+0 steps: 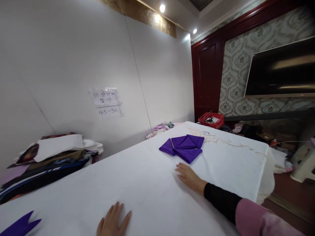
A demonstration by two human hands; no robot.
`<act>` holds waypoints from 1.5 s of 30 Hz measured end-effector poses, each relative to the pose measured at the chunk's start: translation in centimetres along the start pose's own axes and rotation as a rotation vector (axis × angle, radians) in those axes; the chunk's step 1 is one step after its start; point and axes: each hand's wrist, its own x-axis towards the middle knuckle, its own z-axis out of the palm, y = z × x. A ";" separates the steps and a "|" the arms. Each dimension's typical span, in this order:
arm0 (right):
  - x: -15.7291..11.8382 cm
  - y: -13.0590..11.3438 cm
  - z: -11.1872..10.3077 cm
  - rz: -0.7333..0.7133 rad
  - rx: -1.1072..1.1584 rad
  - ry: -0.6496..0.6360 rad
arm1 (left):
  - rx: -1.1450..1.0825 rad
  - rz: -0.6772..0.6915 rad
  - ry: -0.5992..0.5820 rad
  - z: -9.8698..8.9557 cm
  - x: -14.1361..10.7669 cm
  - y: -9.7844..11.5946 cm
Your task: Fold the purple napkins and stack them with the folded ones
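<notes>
Purple cloth napkins (188,152), folded into pointed shapes, lie grouped on the white tablecloth (145,177). Just in front of them my right hand (189,177) rests on the cloth with fingers stretched out, touching none of the napkins. My left hand (113,221) lies flat near the bottom edge of the view, fingers spread, with nothing in it. Another purple piece of fabric (21,226), ending in two points, shows at the lower left and is partly cut off.
A stack of folded clothes (56,157) stands left, against the white wall panel (73,59). Beyond the table's far end is a red basket (218,123). Pinkish fabric (157,130) lies by the wall. A paper sign (105,98) hangs there. The tablecloth drapes over the right edge.
</notes>
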 end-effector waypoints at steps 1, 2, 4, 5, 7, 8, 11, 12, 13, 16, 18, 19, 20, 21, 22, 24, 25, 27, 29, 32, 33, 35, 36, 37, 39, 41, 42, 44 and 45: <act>-0.4 -2.2 0.7 -0.053 0.029 -0.038 | -0.014 -0.036 -0.012 -0.1 0.1 0.3; -0.8 -4.5 1.4 -0.122 0.056 -0.098 | -0.019 -0.060 -0.028 -0.3 0.1 0.6; -1.7 -9.0 2.7 -0.240 0.083 -0.217 | -0.010 -0.070 -0.060 -0.6 0.1 1.0; -2.1 -11.1 3.3 -0.282 0.083 -0.255 | 0.001 -0.056 -0.074 -0.8 0.1 1.1; -3.1 -14.8 4.5 -0.399 0.070 -0.325 | 0.014 -0.020 -0.098 -1.1 -0.3 1.1; -3.5 -16.2 5.1 -0.476 0.057 -0.359 | 0.013 0.000 -0.111 -1.2 -0.7 1.0; -4.6 -19.5 7.0 -0.703 0.011 -0.427 | 0.007 0.024 -0.145 -1.5 -2.2 0.0; -4.8 -20.2 7.7 -0.757 -0.002 -0.434 | 0.009 0.023 -0.149 -1.6 -2.9 -0.5; -5.0 -20.9 8.2 -0.790 -0.011 -0.434 | 0.015 0.023 -0.152 -1.6 -3.6 -1.1; -5.1 -22.8 9.3 -0.797 -0.005 -0.447 | 0.033 -0.009 -0.150 -1.9 -5.7 -3.4; -5.1 -24.1 9.2 -0.762 0.050 -0.475 | 0.048 -0.085 -0.133 -2.3 -6.9 -5.3; -5.1 -24.7 9.0 -0.738 0.093 -0.486 | 0.054 -0.140 -0.119 -2.5 -7.5 -6.3; -5.2 -25.4 8.7 -0.707 0.141 -0.491 | 0.059 -0.203 -0.102 -2.7 -8.1 -7.4; -5.3 -25.9 8.2 -0.672 0.188 -0.497 | 0.057 -0.271 -0.084 -2.9 -8.7 -8.4; -5.5 -26.3 7.8 -0.630 0.232 -0.499 | 0.047 -0.340 -0.065 -3.1 -9.3 -9.4; -5.9 -26.8 7.1 -0.573 0.289 -0.542 | -0.003 -0.472 -0.013 -3.5 -10.4 -11.1; -6.1 -26.8 7.0 -0.557 0.301 -0.565 | -0.044 -0.519 0.017 -3.7 -10.8 -11.8; -6.3 -26.5 7.1 -0.546 0.315 -0.592 | -0.088 -0.545 0.100 -3.9 -11.5 -12.8; -6.4 -25.9 7.8 -0.545 0.313 -0.601 | -0.089 -0.564 0.146 -4.0 -11.9 -13.5; -6.4 -25.2 9.1 -0.570 0.290 -0.612 | -0.108 -0.570 0.204 -3.9 -11.9 -14.2; -6.4 -24.9 9.6 -0.582 0.284 -0.609 | -0.118 -0.572 0.222 -3.9 -11.8 -14.4; -6.4 -24.4 10.4 -0.607 0.279 -0.596 | -0.145 -0.583 0.259 -3.9 -11.5 -14.8; -6.3 -24.1 10.8 -0.619 0.279 -0.588 | -0.160 -0.592 0.281 -3.9 -11.3 -15.1; -6.3 -23.8 11.2 -0.630 0.279 -0.579 | -0.176 -0.605 0.308 -3.9 -11.2 -15.4; -6.4 -23.3 12.0 -0.657 0.290 -0.555 | -0.202 -0.648 0.379 -4.0 -11.0 -16.2; -6.4 -22.8 12.7 -0.681 0.315 -0.521 | -0.219 -0.718 0.471 -4.2 -11.0 -17.2; -6.3 -22.5 13.1 -0.690 0.329 -0.502 | -0.224 -0.762 0.520 -4.2 -11.0 -17.7; -6.2 -21.9 14.0 -0.701 0.345 -0.477 | -0.233 -0.855 0.611 -4.3 -11.0 -18.8; -6.2 -21.6 14.5 -0.706 0.343 -0.475 | -0.240 -0.902 0.649 -4.2 -11.0 -19.4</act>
